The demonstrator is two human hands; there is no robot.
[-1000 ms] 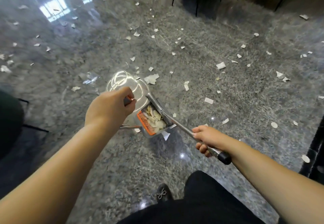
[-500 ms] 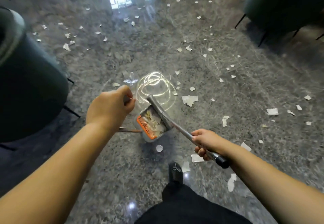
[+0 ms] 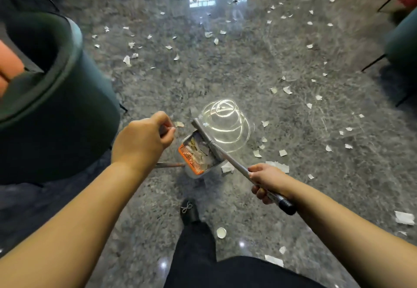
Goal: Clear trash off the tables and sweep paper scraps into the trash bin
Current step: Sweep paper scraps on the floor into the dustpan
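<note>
My right hand grips the long metal handle of a grey dustpan with an orange comb edge. The pan hangs just above the floor and holds several paper scraps. My left hand is to the left of the pan, curled round a thin handle that is mostly hidden in the fist. A brown rod shows below that hand. White paper scraps lie all over the glossy grey floor, thickest to the right and far ahead.
A dark green round chair stands close on my left. Another dark chair with thin black legs is at the far right. My black shoe is below the pan, with a round white scrap beside it.
The view has swung so the green chair on the left looms closer and larger. Both hands keep their grips, and the dustpan stays between them with its load of scraps.
</note>
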